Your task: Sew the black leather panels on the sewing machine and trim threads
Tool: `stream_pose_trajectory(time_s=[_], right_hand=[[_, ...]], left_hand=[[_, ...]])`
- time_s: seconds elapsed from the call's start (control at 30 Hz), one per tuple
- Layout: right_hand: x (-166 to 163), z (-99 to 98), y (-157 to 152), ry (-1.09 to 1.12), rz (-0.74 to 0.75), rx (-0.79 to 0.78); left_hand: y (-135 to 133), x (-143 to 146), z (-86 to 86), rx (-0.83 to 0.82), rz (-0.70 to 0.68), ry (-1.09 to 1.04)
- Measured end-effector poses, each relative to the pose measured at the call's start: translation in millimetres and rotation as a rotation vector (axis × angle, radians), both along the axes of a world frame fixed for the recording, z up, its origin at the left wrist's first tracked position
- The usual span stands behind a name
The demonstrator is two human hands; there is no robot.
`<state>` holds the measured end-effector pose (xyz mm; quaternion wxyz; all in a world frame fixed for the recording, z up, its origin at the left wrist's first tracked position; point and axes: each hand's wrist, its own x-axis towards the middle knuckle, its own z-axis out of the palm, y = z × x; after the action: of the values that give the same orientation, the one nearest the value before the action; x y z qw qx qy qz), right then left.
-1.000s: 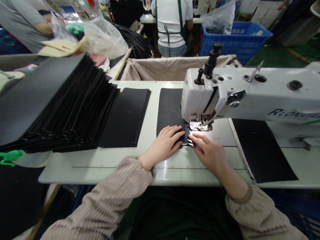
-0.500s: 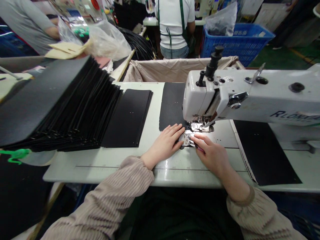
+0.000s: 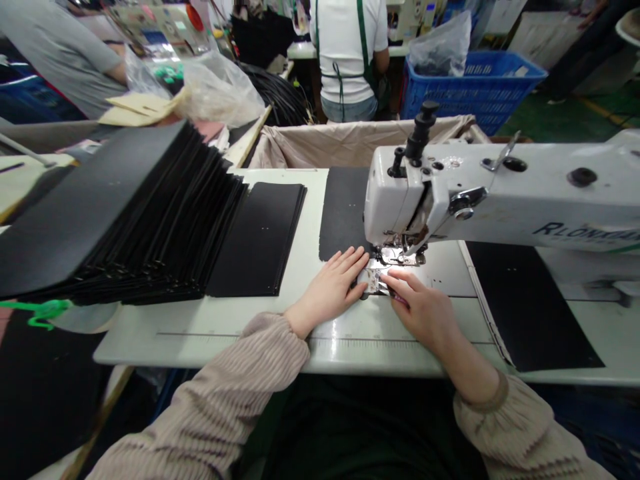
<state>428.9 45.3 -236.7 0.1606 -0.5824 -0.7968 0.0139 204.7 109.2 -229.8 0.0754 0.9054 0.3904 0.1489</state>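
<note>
A black panel [image 3: 343,210] lies on the sewing table [image 3: 225,320], running away from me under the head of a white sewing machine [image 3: 480,193]. My left hand [image 3: 334,288] lies flat with its fingers stretched out, fingertips on the panel's near edge beside the presser foot [image 3: 395,257]. My right hand [image 3: 423,308] rests on the table just right of it, fingers together and reaching toward a small shiny piece [image 3: 374,281] below the needle. What that piece is I cannot make out.
A tall leaning stack of black panels [image 3: 115,213] fills the left of the table, with a flat pile [image 3: 260,240] beside it. A black mat [image 3: 525,300] lies on the right. Behind are a cloth-lined bin [image 3: 345,140], a blue crate [image 3: 480,80] and other people.
The black panel has fed away from me under the machine, so its near edge now lies by the presser foot. Both hands followed it slightly forward.
</note>
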Motion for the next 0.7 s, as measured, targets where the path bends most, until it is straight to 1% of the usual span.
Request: stream_pose_trajectory(time_s=[0.27, 0.53, 0.7], right_hand=[[0.2, -1.4, 0.4, -0.004, -0.01, 0.01], [-1.8, 1.1, 0.5, 0.02, -0.012, 0.016], [-5.0, 2.8, -0.4, -0.008, -0.036, 0.033]], left_hand=[[0.1, 0.3, -2.4, 0.025, 0.0, 0.001], [0.1, 0.2, -1.1, 0.004, 0.003, -0.01], [1.0, 0.0, -5.8, 0.014, 0.009, -0.03]])
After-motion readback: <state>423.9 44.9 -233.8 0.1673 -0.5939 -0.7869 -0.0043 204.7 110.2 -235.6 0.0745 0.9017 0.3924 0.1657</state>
